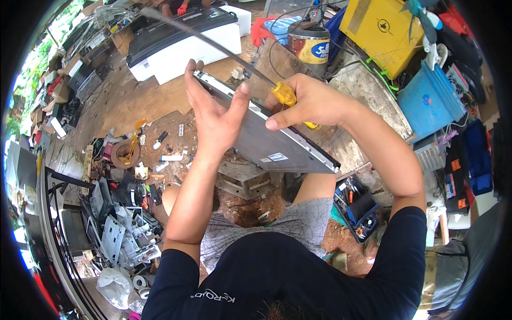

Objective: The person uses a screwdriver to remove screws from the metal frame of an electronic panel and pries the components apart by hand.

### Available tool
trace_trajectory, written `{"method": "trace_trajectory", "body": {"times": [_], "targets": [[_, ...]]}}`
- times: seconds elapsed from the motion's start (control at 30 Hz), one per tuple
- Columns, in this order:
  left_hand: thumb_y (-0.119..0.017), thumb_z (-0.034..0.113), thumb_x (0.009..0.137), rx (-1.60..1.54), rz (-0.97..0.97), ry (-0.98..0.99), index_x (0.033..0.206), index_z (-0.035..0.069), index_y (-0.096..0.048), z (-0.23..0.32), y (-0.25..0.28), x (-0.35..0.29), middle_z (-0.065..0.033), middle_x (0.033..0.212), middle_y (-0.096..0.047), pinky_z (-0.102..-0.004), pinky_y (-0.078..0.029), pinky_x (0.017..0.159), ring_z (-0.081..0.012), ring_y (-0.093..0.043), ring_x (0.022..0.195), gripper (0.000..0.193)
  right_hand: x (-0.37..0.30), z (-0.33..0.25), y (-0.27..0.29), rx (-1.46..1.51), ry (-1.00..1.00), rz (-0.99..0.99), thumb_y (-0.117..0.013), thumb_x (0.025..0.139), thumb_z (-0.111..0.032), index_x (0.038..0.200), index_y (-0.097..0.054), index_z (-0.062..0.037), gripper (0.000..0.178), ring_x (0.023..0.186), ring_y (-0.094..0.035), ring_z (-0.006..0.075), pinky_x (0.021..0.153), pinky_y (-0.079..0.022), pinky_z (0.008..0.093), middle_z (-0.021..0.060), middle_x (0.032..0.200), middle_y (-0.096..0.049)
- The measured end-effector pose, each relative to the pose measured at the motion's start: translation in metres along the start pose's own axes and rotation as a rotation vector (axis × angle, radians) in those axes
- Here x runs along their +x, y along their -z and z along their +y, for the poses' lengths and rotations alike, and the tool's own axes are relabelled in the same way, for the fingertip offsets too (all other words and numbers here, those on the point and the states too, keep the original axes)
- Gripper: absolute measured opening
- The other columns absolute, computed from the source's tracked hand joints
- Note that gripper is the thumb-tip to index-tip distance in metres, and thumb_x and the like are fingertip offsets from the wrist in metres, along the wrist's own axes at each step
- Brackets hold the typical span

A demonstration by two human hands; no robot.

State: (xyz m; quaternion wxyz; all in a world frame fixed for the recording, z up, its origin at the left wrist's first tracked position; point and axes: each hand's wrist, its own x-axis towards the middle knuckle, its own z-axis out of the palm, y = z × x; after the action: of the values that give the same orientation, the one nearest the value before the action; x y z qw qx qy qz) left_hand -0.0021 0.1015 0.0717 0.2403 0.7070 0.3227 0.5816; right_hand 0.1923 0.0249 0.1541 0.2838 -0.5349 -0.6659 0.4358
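A flat grey display panel (274, 141) with a silver metal edge is held tilted in front of me, above my knees. My left hand (215, 120) grips its far left end, the thumb toward the top edge and the fingers spread along the end. My right hand (322, 104) is closed around the yellow handle of a screwdriver (284, 93). The screwdriver's long shaft points up and to the left, above the panel. My right thumb lies at the panel's upper edge; the other right fingers are partly hidden behind it.
A grey metal stand (245, 184) is under the panel. An open tool case (354, 210) lies by my right knee. Metal scrap (125, 234) piles up at left. Farther off are a black screen on white foam (197, 53), a paint tin (309, 45), a yellow box (381, 32) and a blue bucket (429, 104).
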Motion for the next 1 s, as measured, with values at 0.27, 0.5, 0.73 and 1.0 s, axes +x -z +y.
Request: {"method": "trace_trajectory", "body": {"times": [0.27,0.5,0.73,1.0], "targets": [[-0.075,0.027,0.087,-0.111,-0.069,-0.092,0.154,-0.009,-0.013,0.003,-0.010,0.006,-0.0297,0.152,-0.030,-0.0486,-0.024,0.120,-0.0396,-0.031,0.144,0.098,-0.008,0.013,0.013,0.239,-0.015,-0.141,-0.085,0.083,-0.022,0.098,-0.067,-0.0016,0.032,0.069,-0.058,0.0094,0.061,-0.047,0.0260,0.0009,0.082,-0.066],[-0.077,0.029,0.085,-0.127,-0.070,-0.099,0.154,-0.010,-0.015,0.009,-0.019,0.003,-0.0296,0.149,-0.034,-0.0481,-0.027,0.119,-0.0403,-0.034,0.142,0.100,-0.017,0.029,0.018,0.211,-0.003,-0.102,-0.084,0.084,-0.025,0.107,-0.065,-0.0011,0.038,0.070,-0.058,0.0098,0.063,-0.047,0.0253,0.0010,0.084,-0.065],[-0.075,0.032,0.094,-0.356,-0.471,0.106,0.136,-0.001,-0.059,-0.010,0.019,0.038,-0.0131,0.121,-0.069,-0.0332,-0.051,0.096,-0.0188,-0.064,0.108,0.056,-0.049,0.052,0.070,-0.027,0.000,0.131,-0.082,0.085,-0.023,0.105,-0.068,-0.0008,0.033,0.085,-0.060,0.0082,0.077,-0.049,0.0252,-0.0006,0.092,-0.067],[-0.076,0.020,0.093,-0.439,-0.704,0.113,0.120,0.001,-0.072,-0.006,0.017,0.039,-0.0042,0.101,-0.075,-0.0269,-0.054,0.083,-0.0079,-0.065,0.091,0.033,-0.065,0.072,0.098,-0.211,-0.037,0.260,-0.077,0.093,-0.017,0.104,-0.069,-0.0012,0.021,0.084,-0.055,0.0065,0.078,-0.047,0.0256,-0.0027,0.091,-0.065]]}}
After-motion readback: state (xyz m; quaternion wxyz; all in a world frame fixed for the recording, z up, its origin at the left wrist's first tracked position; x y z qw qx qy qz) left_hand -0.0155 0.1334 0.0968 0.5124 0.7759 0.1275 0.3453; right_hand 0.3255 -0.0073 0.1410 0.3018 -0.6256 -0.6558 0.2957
